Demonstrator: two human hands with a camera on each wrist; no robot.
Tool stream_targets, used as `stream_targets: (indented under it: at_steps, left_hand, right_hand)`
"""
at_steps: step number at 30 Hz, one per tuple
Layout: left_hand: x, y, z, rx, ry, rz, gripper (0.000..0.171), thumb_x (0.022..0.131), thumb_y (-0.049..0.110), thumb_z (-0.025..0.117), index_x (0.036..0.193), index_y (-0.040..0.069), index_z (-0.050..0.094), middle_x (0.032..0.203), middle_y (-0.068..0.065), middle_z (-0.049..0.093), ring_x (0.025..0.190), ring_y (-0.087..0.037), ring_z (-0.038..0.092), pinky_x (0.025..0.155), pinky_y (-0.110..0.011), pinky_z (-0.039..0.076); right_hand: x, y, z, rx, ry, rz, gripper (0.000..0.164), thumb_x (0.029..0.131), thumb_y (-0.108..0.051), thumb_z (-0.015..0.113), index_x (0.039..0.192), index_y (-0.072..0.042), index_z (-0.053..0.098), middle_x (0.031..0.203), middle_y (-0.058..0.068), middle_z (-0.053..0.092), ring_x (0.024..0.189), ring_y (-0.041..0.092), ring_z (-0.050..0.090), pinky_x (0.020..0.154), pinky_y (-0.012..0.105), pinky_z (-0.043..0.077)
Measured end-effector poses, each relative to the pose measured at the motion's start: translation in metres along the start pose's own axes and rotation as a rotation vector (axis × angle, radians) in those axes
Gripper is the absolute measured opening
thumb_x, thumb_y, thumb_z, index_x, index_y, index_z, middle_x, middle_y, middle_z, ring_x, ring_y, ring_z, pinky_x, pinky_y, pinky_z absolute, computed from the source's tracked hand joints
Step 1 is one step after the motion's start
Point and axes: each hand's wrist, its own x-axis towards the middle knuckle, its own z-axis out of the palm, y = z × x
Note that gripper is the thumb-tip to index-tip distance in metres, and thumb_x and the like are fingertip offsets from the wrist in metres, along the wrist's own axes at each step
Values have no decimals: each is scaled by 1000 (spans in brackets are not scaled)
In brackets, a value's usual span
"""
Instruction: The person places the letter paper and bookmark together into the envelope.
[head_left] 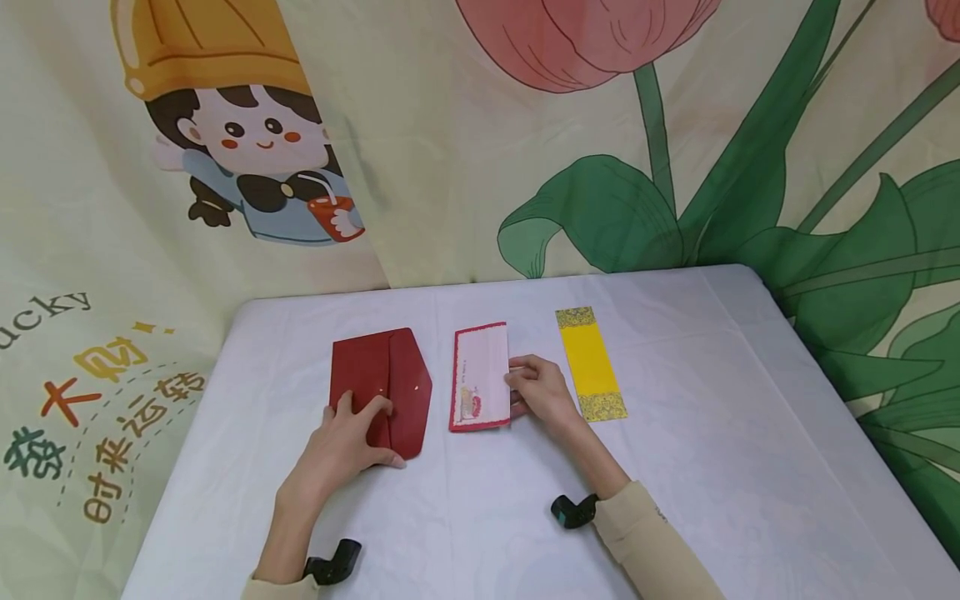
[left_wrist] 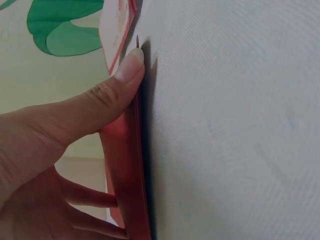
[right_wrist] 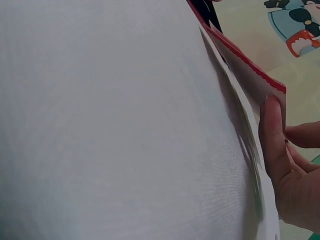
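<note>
A red envelope (head_left: 358,358) with a pointed right end lies flat on the table at centre left. My left hand (head_left: 341,433) rests on it, fingers spread over its face; in the left wrist view the thumb (left_wrist: 131,65) lies along the near edge. Right of the envelope is a folded white card (head_left: 483,358) with a red border and a small red print at its lower left. My right hand (head_left: 547,396) pinches the card's right edge between thumb and fingers. In the right wrist view, the upper leaf (right_wrist: 245,70) is raised at an angle above a lower leaf near the table.
A yellow paper strip (head_left: 588,358) with patterned ends lies just right of my right hand. All three items are on a white-covered table (head_left: 735,400). A printed cloth (head_left: 442,167) with a cartoon figure and tulips hangs behind the table's far edge.
</note>
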Motion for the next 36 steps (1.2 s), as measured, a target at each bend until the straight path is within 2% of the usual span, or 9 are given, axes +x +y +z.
stream_targets:
  at_steps: [19, 36]
  left_hand:
    - [0, 0, 1, 13, 28, 1, 75, 72, 44, 93, 132, 19, 57, 147, -39, 35, 126, -60, 40, 85, -66, 55]
    - [0, 0, 1, 5, 25, -14, 75, 72, 43, 94, 133, 20, 57, 149, -38, 33, 129, -59, 39, 86, -66, 56]
  right_hand:
    - [1, -6, 13, 25, -105, -37, 37, 100, -17, 68, 134, -8, 61, 104, 12, 72, 77, 23, 69, 64, 33, 62]
    - [-1, -11, 35, 14, -154, -53, 34, 100, -14, 66, 132, -5, 61, 102, 12, 73, 74, 25, 70, 63, 33, 62]
